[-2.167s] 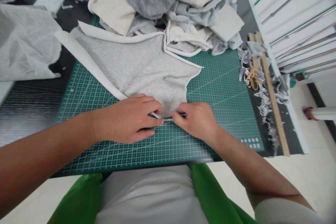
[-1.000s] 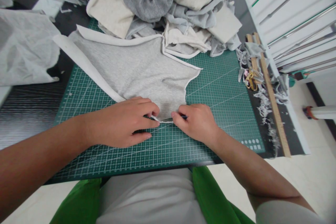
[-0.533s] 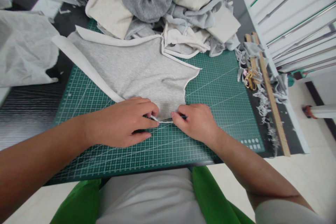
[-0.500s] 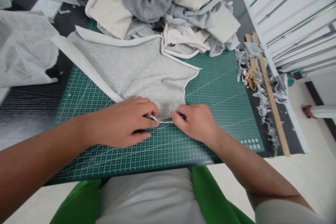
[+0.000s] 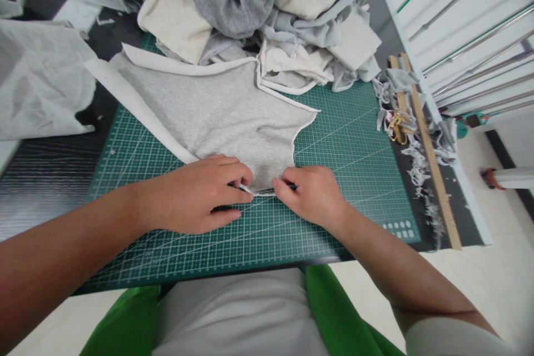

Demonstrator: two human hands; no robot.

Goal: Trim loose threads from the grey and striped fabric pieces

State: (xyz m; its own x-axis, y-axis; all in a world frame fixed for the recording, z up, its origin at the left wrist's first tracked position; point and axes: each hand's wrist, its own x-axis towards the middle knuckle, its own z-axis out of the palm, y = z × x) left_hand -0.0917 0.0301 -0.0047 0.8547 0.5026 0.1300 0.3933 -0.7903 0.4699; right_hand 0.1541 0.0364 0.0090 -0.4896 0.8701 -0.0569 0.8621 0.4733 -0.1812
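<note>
A light grey knit fabric piece point(image 5: 217, 100) with white-bound edges lies spread on a green cutting mat point(image 5: 354, 139). At its near edge, my left hand point(image 5: 200, 194) rests palm down. Its fingers curl onto the white edge and hold it, while the thumb lies apart on the mat. Just to the right, my right hand point(image 5: 311, 192) is closed at the same edge. Something small and dark shows inside its curled fingers, mostly hidden. A thin dark line runs from the thumb along the fabric edge between both hands; I cannot tell whether it is a blade.
Behind the fabric rises a heap of grey and cream cloth pieces point(image 5: 233, 0). Whitish sheer material point(image 5: 41, 78) lies at the left. On the right are a wooden ruler point(image 5: 431, 161), gold-handled scissors point(image 5: 397, 127) and fabric scraps point(image 5: 417, 167), near the table edge.
Both hands and the fabric stay almost where they were. The view has shifted very slightly.
</note>
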